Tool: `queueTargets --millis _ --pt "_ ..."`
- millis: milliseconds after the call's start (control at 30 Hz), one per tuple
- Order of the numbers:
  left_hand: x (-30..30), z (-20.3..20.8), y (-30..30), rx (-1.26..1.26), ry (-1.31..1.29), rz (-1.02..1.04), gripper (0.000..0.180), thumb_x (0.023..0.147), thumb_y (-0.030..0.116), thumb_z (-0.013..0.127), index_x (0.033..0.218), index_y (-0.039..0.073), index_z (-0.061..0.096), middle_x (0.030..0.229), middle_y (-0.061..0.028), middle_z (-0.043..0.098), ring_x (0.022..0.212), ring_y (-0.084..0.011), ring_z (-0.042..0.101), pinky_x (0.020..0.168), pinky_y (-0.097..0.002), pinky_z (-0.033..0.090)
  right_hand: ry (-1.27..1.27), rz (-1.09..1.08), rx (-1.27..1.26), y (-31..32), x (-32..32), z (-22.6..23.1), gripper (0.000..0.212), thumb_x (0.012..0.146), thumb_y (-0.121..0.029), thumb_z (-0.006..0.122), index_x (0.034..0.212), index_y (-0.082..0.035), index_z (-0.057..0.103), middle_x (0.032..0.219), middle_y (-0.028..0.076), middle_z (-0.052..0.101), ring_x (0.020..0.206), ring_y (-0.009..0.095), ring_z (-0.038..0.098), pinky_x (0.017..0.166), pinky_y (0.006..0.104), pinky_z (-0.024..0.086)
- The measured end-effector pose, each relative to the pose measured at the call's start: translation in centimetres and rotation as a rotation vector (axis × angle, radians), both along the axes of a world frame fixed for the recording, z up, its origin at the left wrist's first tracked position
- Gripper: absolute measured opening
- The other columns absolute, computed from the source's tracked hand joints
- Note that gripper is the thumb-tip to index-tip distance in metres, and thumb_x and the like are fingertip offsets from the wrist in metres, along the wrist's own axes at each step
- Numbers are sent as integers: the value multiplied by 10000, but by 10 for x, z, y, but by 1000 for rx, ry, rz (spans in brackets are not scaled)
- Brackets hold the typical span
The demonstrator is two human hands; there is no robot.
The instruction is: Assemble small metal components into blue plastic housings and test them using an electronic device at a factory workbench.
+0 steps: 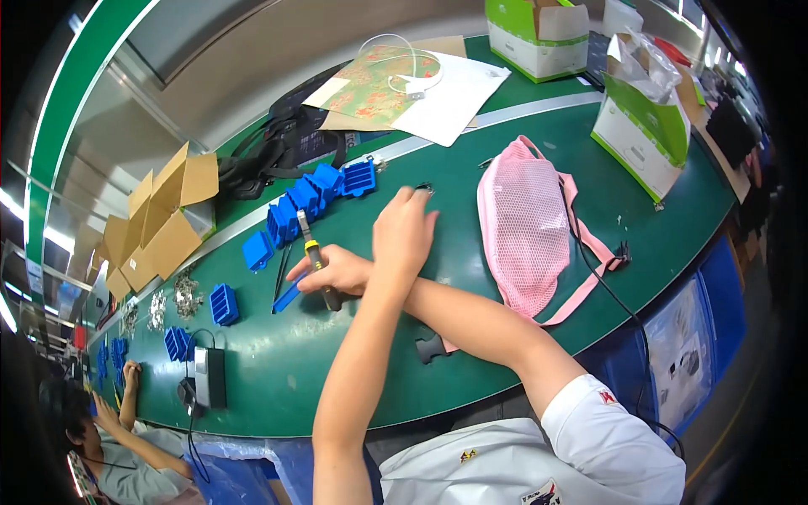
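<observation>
My forearms are crossed over the green table. My left hand (pixel 402 229), the upper one, has its fingers curled beside small dark metal pieces (pixel 426 188); what is in its fingers is hidden. My right hand (pixel 341 273) reaches left under the left forearm. It holds a black-and-yellow hand tool (pixel 314 254) with a flat metal tip pointing away from me. A slim blue strip (pixel 289 296) and dark tweezers (pixel 281 273) lie by its fingertips. Beyond it runs a row of blue slotted trays (pixel 303 198). Another blue tray (pixel 223 304) stands to the left.
A pink mesh bag (pixel 528 227) with straps lies right. Piles of metal parts (pixel 187 295), open cartons (pixel 160 223) and a black power adapter (pixel 209 378) are left. Papers with a white cable (pixel 417 84) lie far; green-white boxes (pixel 644 135) stand far right. A co-worker (pixel 126 454) sits left.
</observation>
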State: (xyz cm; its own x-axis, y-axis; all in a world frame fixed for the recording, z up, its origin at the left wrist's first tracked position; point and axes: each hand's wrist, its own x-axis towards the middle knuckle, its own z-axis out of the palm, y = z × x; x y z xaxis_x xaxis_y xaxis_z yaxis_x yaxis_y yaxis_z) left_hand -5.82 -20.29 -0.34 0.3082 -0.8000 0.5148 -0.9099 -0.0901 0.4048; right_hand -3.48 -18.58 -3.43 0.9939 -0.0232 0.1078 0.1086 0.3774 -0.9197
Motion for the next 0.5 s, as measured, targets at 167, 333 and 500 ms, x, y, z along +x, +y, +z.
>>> queueTargets --millis 167,333,500 --pt "-3 -9 -49 337 -48 156 197 731 158 736 866 28 675 937 -185 649 859 -361 639 751 -439 525 47 19 235 -10 8 -18 287 800 -82 719 1053 33 644 818 53 641 717 113 609 685 244 497" --pt "9 -25 -41 274 117 138 142 715 130 744 769 13 685 834 -202 665 813 -374 647 730 -442 529 78 50 294 -2 13 -13 275 809 -73 708 1046 46 636 865 74 634 767 121 614 709 250 504" --pt "2 -27 -31 256 185 -198 113 692 48 712 794 3 692 789 -179 676 768 -343 655 743 -398 525 83 81 120 -4 12 -14 296 827 -52 677 1099 41 607 945 85 633 887 141 621 819 273 510"
